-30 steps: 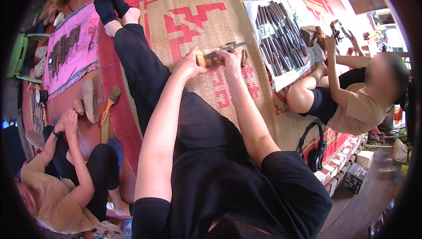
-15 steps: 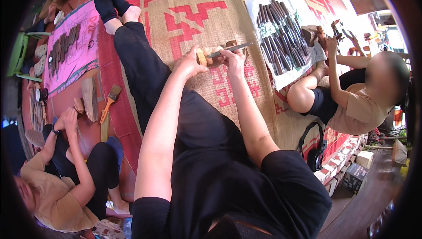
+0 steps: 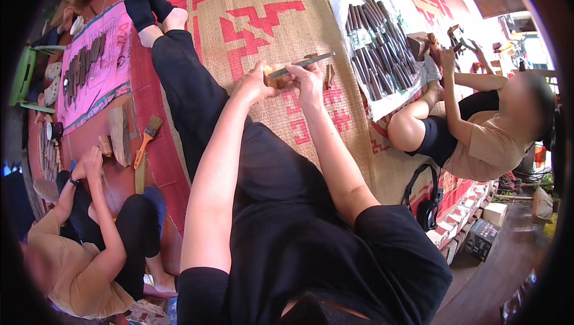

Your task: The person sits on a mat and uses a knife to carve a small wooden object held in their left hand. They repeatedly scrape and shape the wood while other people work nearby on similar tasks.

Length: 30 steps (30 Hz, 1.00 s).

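Observation:
I sit on a woven mat (image 3: 275, 32) with my legs in black stretched out ahead. My left hand (image 3: 254, 83) is closed round a small block of pale wood (image 3: 276, 75). My right hand (image 3: 308, 77) grips a long metal carving tool (image 3: 302, 63), whose blade rests on the block and whose other end points off to the right. Both hands meet above my left knee.
Many dark carving tools (image 3: 376, 38) lie on a white cloth to the right. A person (image 3: 478, 127) sits there, working on a carved piece. Another person (image 3: 78, 247) sits at the lower left beside a brush (image 3: 145, 139). More tools lie on a pink cloth (image 3: 89, 68).
Both hands stay together on the block. The tool has shifted slightly, its far end now pointing a little further right and up.

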Each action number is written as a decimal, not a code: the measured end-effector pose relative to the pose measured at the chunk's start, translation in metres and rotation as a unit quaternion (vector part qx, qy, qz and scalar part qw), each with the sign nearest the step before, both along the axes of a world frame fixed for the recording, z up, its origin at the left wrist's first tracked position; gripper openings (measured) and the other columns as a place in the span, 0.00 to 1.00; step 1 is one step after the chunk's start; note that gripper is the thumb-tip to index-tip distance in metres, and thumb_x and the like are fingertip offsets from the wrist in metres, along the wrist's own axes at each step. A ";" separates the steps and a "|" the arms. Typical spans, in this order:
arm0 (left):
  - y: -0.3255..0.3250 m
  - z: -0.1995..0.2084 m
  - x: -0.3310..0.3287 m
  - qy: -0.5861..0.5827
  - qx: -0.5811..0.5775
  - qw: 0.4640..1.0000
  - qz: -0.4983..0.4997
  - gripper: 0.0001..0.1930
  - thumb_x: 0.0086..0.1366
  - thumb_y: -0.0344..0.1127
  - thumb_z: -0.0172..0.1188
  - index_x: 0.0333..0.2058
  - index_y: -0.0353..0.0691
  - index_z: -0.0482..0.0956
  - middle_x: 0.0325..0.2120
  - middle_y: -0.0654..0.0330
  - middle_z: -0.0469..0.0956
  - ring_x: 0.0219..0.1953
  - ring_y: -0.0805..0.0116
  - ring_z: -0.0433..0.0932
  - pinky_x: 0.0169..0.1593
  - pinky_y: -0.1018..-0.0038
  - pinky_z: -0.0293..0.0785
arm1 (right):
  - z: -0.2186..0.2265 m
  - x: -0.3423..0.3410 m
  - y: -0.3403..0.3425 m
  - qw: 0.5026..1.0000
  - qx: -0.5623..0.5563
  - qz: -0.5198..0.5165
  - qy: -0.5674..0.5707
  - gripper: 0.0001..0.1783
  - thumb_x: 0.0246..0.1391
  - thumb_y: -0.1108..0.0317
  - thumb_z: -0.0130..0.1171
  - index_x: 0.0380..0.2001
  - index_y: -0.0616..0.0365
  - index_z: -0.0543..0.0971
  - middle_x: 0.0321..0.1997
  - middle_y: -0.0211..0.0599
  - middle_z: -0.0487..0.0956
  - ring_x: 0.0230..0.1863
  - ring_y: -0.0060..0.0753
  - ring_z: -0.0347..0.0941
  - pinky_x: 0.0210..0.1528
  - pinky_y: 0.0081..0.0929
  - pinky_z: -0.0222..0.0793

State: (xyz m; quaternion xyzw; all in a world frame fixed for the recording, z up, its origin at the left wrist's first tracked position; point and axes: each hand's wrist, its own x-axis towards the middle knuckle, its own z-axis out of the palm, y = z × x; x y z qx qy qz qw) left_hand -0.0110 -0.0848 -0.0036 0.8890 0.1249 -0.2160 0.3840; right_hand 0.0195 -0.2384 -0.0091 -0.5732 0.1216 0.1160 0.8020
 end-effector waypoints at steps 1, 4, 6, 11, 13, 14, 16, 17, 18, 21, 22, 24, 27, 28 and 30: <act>-0.001 0.002 0.000 -0.001 0.002 1.000 0.000 0.52 0.37 0.43 0.71 0.62 0.48 0.52 0.44 0.47 0.75 0.48 0.54 0.75 0.50 0.67 0.69 | -0.002 0.000 0.000 1.000 -0.008 0.007 0.005 0.07 0.43 0.76 0.61 0.25 0.59 0.73 0.21 0.31 0.75 0.17 0.21 0.72 0.17 0.16 0.65; -0.005 -0.003 -0.003 -0.042 0.016 0.999 0.002 0.53 0.36 0.43 0.70 0.62 0.44 0.52 0.45 0.47 0.75 0.48 0.54 0.75 0.51 0.67 0.69 | -0.011 0.006 -0.008 0.999 -0.045 -0.020 -0.023 0.07 0.43 0.77 0.61 0.26 0.59 0.72 0.23 0.32 0.76 0.17 0.21 0.72 0.17 0.16 0.66; -0.006 -0.006 -0.003 -0.046 0.030 0.998 -0.002 0.53 0.36 0.42 0.70 0.62 0.43 0.51 0.45 0.47 0.75 0.48 0.54 0.75 0.51 0.68 0.69 | -0.011 0.008 -0.011 0.998 -0.061 -0.016 -0.017 0.08 0.42 0.77 0.61 0.26 0.59 0.72 0.23 0.33 0.76 0.17 0.21 0.72 0.18 0.16 0.67; -0.001 -0.001 -0.001 -0.003 -0.001 1.000 -0.001 0.54 0.36 0.44 0.70 0.62 0.44 0.52 0.45 0.47 0.75 0.49 0.54 0.74 0.51 0.68 0.69 | -0.006 0.001 0.000 0.999 -0.021 0.025 -0.008 0.08 0.42 0.76 0.62 0.27 0.60 0.73 0.22 0.32 0.76 0.19 0.22 0.73 0.19 0.16 0.67; -0.005 -0.001 -0.002 -0.020 0.033 0.999 0.004 0.53 0.35 0.44 0.70 0.62 0.45 0.52 0.45 0.48 0.75 0.49 0.55 0.75 0.51 0.67 0.69 | -0.008 0.000 -0.001 0.999 -0.030 0.041 0.003 0.08 0.42 0.74 0.62 0.27 0.60 0.74 0.22 0.33 0.77 0.19 0.22 0.73 0.20 0.16 0.67; -0.003 -0.001 -0.002 -0.019 0.026 0.999 0.005 0.53 0.36 0.44 0.70 0.62 0.46 0.52 0.45 0.48 0.75 0.49 0.55 0.75 0.51 0.67 0.69 | -0.008 0.001 0.000 0.999 -0.033 0.041 -0.003 0.08 0.42 0.74 0.62 0.27 0.61 0.74 0.22 0.33 0.77 0.19 0.22 0.73 0.20 0.17 0.68; -0.002 0.000 -0.002 -0.016 0.009 1.000 0.008 0.53 0.36 0.44 0.70 0.62 0.47 0.52 0.45 0.47 0.75 0.49 0.54 0.75 0.51 0.67 0.69 | -0.005 0.002 0.001 0.998 -0.044 0.042 -0.013 0.08 0.42 0.73 0.62 0.27 0.61 0.74 0.22 0.34 0.77 0.19 0.22 0.73 0.20 0.17 0.68; -0.001 -0.001 -0.002 -0.008 -0.001 1.000 0.004 0.53 0.37 0.44 0.70 0.63 0.47 0.52 0.45 0.47 0.75 0.49 0.54 0.74 0.52 0.67 0.69 | -0.007 0.004 0.002 0.998 -0.036 0.047 -0.004 0.06 0.43 0.74 0.61 0.26 0.61 0.74 0.22 0.35 0.77 0.18 0.23 0.73 0.20 0.17 0.68; 0.001 0.001 -0.001 -0.003 -0.012 1.000 -0.001 0.53 0.37 0.44 0.70 0.63 0.47 0.51 0.45 0.47 0.75 0.49 0.54 0.74 0.52 0.67 0.68 | -0.009 0.007 0.000 0.999 -0.029 0.031 -0.003 0.06 0.43 0.75 0.61 0.26 0.61 0.74 0.22 0.35 0.77 0.18 0.23 0.73 0.19 0.17 0.68; -0.005 0.010 -0.002 0.004 0.016 1.000 -0.010 0.52 0.38 0.44 0.70 0.63 0.47 0.51 0.46 0.47 0.74 0.50 0.54 0.74 0.53 0.67 0.68 | -0.014 0.014 -0.011 1.000 -0.013 0.002 0.017 0.06 0.44 0.77 0.60 0.27 0.61 0.73 0.22 0.36 0.77 0.18 0.24 0.75 0.18 0.17 0.68; -0.007 0.014 -0.003 0.006 0.037 0.999 -0.012 0.52 0.39 0.44 0.70 0.63 0.47 0.51 0.46 0.47 0.74 0.50 0.54 0.74 0.53 0.67 0.68 | -0.012 0.014 -0.010 1.000 -0.015 0.004 0.008 0.07 0.44 0.77 0.60 0.27 0.61 0.72 0.22 0.36 0.77 0.18 0.25 0.75 0.17 0.17 0.68; -0.002 0.014 -0.001 0.013 0.018 1.000 -0.005 0.52 0.39 0.44 0.71 0.63 0.47 0.51 0.47 0.47 0.74 0.51 0.54 0.73 0.53 0.66 0.67 | -0.004 0.008 -0.004 1.000 -0.022 0.007 -0.007 0.07 0.44 0.77 0.60 0.28 0.60 0.72 0.22 0.36 0.77 0.18 0.25 0.75 0.17 0.17 0.68; -0.001 0.010 -0.001 0.012 0.002 1.000 -0.008 0.52 0.39 0.44 0.71 0.63 0.47 0.51 0.48 0.47 0.73 0.51 0.54 0.72 0.54 0.66 0.67 | -0.010 0.004 -0.001 1.000 0.005 0.011 0.006 0.07 0.44 0.76 0.60 0.28 0.61 0.72 0.22 0.36 0.77 0.17 0.24 0.73 0.17 0.18 0.69; 0.000 0.009 -0.001 0.008 0.000 1.000 -0.011 0.52 0.39 0.44 0.71 0.63 0.47 0.51 0.48 0.46 0.73 0.52 0.54 0.72 0.54 0.66 0.67 | -0.011 0.003 0.000 1.000 0.006 0.008 0.014 0.07 0.44 0.76 0.60 0.28 0.61 0.72 0.23 0.36 0.77 0.17 0.24 0.73 0.17 0.18 0.69; -0.004 0.005 -0.003 -0.011 0.019 1.000 -0.003 0.52 0.39 0.44 0.71 0.63 0.46 0.51 0.48 0.46 0.73 0.52 0.53 0.72 0.54 0.67 0.67 | -0.012 0.007 -0.013 1.000 -0.028 -0.005 0.001 0.06 0.44 0.77 0.60 0.26 0.61 0.73 0.21 0.34 0.76 0.17 0.23 0.73 0.18 0.16 0.67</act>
